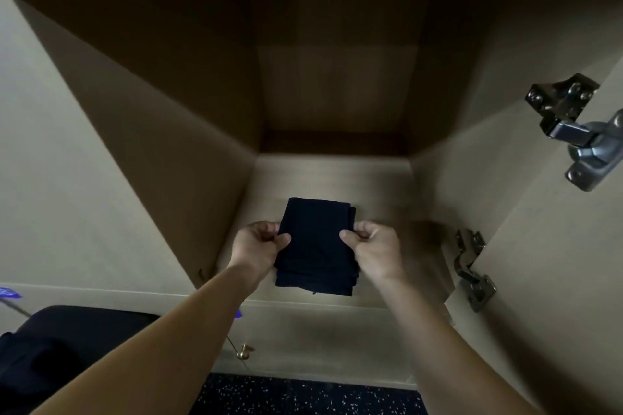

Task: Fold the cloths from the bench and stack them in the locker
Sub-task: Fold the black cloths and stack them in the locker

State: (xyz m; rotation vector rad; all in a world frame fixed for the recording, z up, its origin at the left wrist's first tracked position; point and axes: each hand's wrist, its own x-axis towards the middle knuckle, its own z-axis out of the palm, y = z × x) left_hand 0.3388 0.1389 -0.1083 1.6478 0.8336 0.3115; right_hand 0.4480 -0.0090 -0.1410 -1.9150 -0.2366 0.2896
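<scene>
Inside the open locker (337,178), a folded dark cloth stack (317,246) sits at the front, pinched by left hand (259,246) and right hand (374,248); its layers blur together.

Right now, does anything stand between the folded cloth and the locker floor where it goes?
Nothing visible. The left hand and right hand pinch the folded dark cloth at the locker's mouth; the locker floor beyond it shows no obstacle, and the door hinge sits off right.
</scene>
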